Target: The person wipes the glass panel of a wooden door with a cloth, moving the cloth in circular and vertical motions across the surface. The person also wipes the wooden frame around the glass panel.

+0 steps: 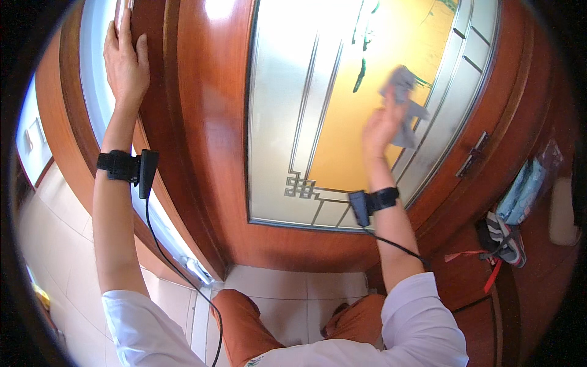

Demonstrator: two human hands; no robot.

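Observation:
My right hand (383, 124) presses a grey cloth (403, 91) to the decorated glass panel (279, 114) of a reddish wooden door; hand and cloth are blurred. The glass has a yellow middle with green painted leaves and frosted, lined borders. At the upper left, my left hand (126, 64) lies with fingers spread on the edge of the wooden door frame (153, 87), and nothing shows in it. Both wrists wear black straps with a small black device and a cable.
A metal door handle (472, 153) sits to the right of the glass. Farther right are a sneaker (504, 238), red straps (493, 275) and a blue plastic-wrapped pack (523, 190). A tiled floor (284, 289) lies below, with a doorway at left.

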